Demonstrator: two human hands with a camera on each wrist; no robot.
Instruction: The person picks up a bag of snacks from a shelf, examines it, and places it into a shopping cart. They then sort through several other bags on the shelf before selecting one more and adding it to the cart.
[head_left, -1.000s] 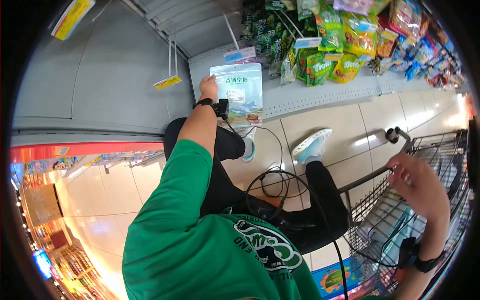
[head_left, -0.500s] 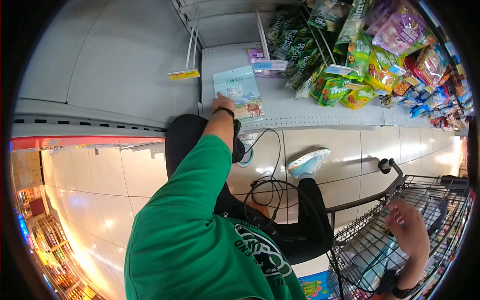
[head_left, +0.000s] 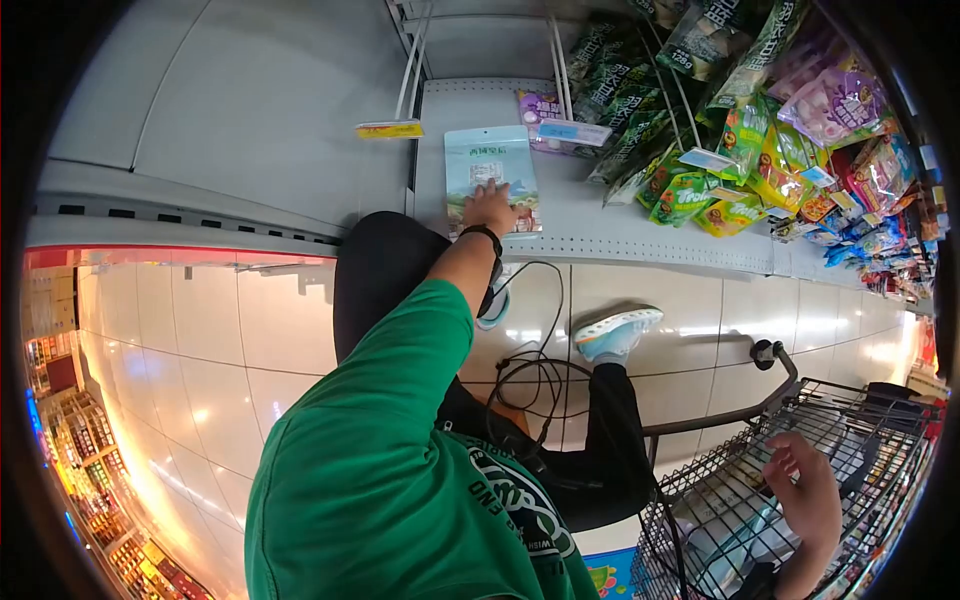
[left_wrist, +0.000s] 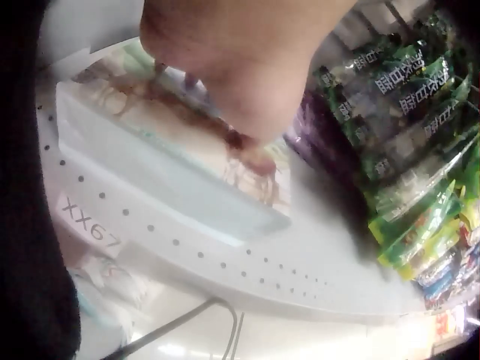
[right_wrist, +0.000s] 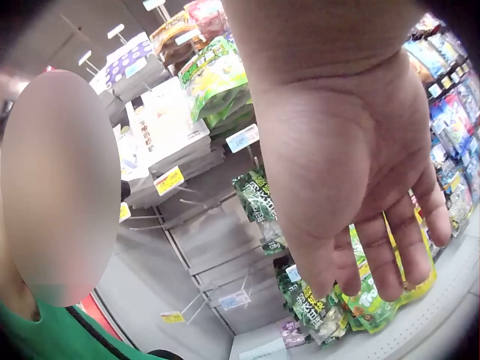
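A pale blue pouch (head_left: 487, 150) with green lettering and a landscape print lies flat on the bottom shelf, its lower edge by the shelf's front lip. My left hand (head_left: 491, 207) rests on the lower half of it, fingers spread across the print. In the left wrist view the pouch's pale bottom fold (left_wrist: 165, 187) faces the lip, and the hand hides part of its front. My right hand (head_left: 808, 490) hovers over the shopping cart (head_left: 700, 500), holding nothing. Its fingers hang loosely extended in the right wrist view.
Beside the pouch are a purple bag (head_left: 538, 108), dark green snack bags (head_left: 625, 105) and Trolli bags (head_left: 685, 198) on hooks. Price-tag hooks (head_left: 390, 130) jut out above the shelf. A black cable (head_left: 540, 370) hangs between my legs, near my shoe (head_left: 618, 330).
The pouch has gone from my left hand's grip at its edge to lying on the shelf. The left hand has slid onto its lower front. The right hand has lowered slightly over the cart.
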